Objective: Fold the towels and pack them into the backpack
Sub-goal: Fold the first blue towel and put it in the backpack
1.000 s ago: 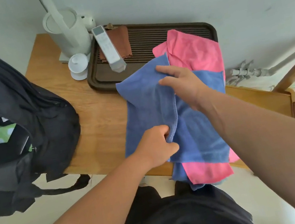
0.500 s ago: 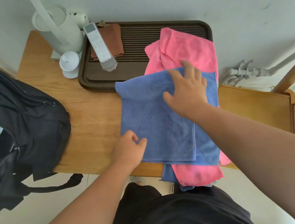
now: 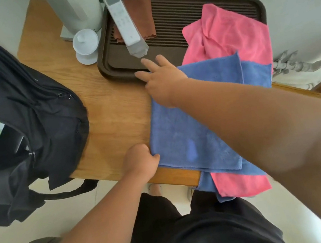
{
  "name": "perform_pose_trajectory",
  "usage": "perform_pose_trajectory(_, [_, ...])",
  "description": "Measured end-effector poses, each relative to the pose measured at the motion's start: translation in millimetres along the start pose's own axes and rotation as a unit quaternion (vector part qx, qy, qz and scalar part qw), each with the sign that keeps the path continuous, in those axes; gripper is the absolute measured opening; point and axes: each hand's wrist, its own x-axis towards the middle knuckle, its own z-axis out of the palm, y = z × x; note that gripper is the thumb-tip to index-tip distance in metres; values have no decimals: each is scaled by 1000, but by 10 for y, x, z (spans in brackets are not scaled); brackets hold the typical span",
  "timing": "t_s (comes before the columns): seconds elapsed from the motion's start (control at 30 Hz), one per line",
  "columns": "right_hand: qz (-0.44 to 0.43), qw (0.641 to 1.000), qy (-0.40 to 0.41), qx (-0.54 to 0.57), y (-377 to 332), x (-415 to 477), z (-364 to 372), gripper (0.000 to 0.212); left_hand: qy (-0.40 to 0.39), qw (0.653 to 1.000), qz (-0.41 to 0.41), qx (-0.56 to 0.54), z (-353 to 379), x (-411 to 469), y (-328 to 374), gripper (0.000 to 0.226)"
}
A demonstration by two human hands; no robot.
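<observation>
- The blue towel [image 3: 189,133] sits on top of the pile at the right end of the table [image 3: 110,108], over a pink towel [image 3: 230,34] that runs onto the tray [image 3: 178,11] and hangs off the near edge.
- Left hand [image 3: 141,163] has its fingers curled, pinching the near-left corner. Right hand [image 3: 160,78] is flat with fingers spread, pressing the far-left corner. My guess is they're pinning that left edge so the fold stays square.
- Its long axis runs near to far, leaning a bit right at the far end.
- The backpack [image 3: 25,115] sits open on the left, handy for packing.
</observation>
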Motion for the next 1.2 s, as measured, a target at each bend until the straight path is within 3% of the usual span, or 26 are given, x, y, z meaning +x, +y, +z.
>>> perform_pose_trajectory(0.13, [-41, 998, 31, -31, 2, 50, -85, 25, -25, 997, 8, -66, -45, -8, -123, 31])
perform_pose_trajectory(0.3, [-13, 998, -2, -68, -76, -81, -97, 26, -48, 978, -32, -201, -72, -54, -256, 22])
perform_pose_trajectory(0.57, [18, 996, -26, -83, -92, -222, -97, 27, -59, 973, -22, -221, 9, -103, -391, 10])
perform_pose_trajectory(0.7, [16, 1000, 2, -18, -67, -239, -166, 27, -36, 982, 8, -185, 41, -136, -459, 8])
perform_pose_trajectory(0.83, [-5, 1000, 26, 11, -133, -74, -284, 43, 1, 993, 16, -115, -57, -219, -642, 11])
perform_pose_trajectory(1.07, [-28, 998, 6, 47, -400, 406, -480, 75, 128, 990, -45, 26, -385, -244, -1169, 21])
perform_pose_trajectory(1.2, [-12, 997, 7, 73, -564, 580, -486, 86, 118, 988, -38, 91, -513, -205, -1179, 27])
